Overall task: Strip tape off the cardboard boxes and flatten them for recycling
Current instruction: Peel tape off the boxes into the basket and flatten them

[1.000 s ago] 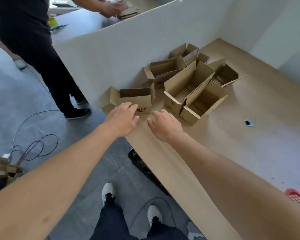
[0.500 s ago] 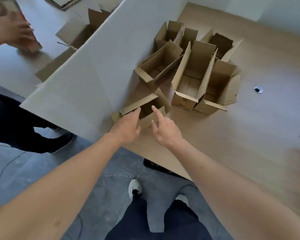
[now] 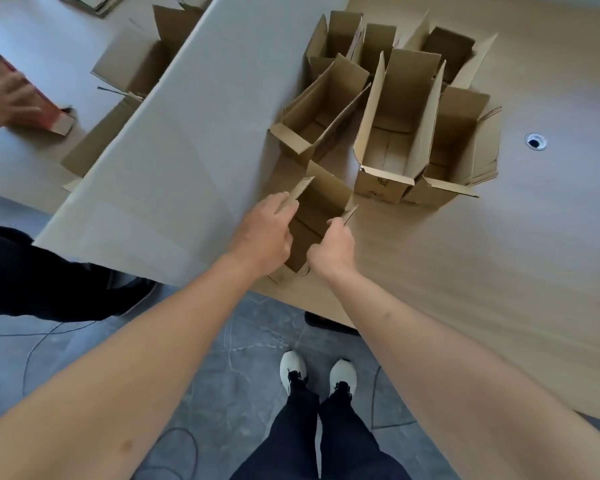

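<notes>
We held the small box with both hands at the near edge of the table. Our left hand gripped the box's left flap, with the fingers curled over the flap's top edge and the thumb on the outer side. Our right hand pinched the right flap near its upper corner, between thumb and forefinger; the other fingers were curled under the palm. The box stood upright and open at the top, with its dark inside facing us. We could not tell whether any tape was on it.

Just beyond the small box stood a cluster of open boxes, touching one another, all with flaps raised. The two nearest and largest stood side by side to the right of the small box. A round hole sat in the tabletop well to the right of the cluster.

A grey divider panel ran along the left side of the table, beside the small box. Beyond the panel, another person's hand rested on a red-and-brown carton on a second table, near more open boxes. Our white shoes stood on the grey floor below.
</notes>
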`<state>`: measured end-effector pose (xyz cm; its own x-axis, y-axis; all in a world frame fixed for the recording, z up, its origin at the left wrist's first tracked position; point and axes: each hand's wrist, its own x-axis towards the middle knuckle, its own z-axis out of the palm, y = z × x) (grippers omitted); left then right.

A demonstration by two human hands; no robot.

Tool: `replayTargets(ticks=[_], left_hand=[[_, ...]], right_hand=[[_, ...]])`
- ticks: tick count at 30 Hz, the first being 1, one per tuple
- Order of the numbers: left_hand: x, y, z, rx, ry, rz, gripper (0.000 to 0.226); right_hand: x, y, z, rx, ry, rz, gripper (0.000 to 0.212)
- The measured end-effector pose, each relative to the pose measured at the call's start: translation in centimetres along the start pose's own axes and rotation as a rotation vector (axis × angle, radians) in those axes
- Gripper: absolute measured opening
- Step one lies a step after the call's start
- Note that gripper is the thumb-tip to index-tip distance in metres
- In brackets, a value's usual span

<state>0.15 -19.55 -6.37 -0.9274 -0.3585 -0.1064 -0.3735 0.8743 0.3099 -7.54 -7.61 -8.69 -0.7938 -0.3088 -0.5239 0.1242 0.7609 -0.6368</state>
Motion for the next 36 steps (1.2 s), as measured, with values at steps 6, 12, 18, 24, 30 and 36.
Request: replayTargets(ticks=[6,12,18,24,30,36], left_hand=[[0.2,3.1,0.6,0.063,-0.116,0.009,0.061],[-0.1,9.0,1.3,0.076,-0.132,0.065,0.062],[1.4,15.9,2.2,0.084,-0.166,0.210,0.063],[2.4,23.5,4.6,0.100,-0.248,0.389,0.064],[3.5,30.3,6.4,0.153,-0.283,0.508,0.063],[4.3,37.3,10.4,0.154,-0.320,0.509,0.063]], right_hand=[[-1.0,2.5,-3.2,-0.085,0.096,-0.089,0.082],[-2.5,6.6,-8.1,-0.189,0.209,-0.149,0.079],[-3.6,10.5,-15.0,-0.177,0.339,-0.063,0.082],[-5.5,16.2,-20.8,-0.130,0.479,0.041,0.070],[-5.9,21.5,-26.1,-0.051,0.567,0.125,0.065],[-4.4,27.5,-31.3,-0.025,0.549,0.111,0.065]])
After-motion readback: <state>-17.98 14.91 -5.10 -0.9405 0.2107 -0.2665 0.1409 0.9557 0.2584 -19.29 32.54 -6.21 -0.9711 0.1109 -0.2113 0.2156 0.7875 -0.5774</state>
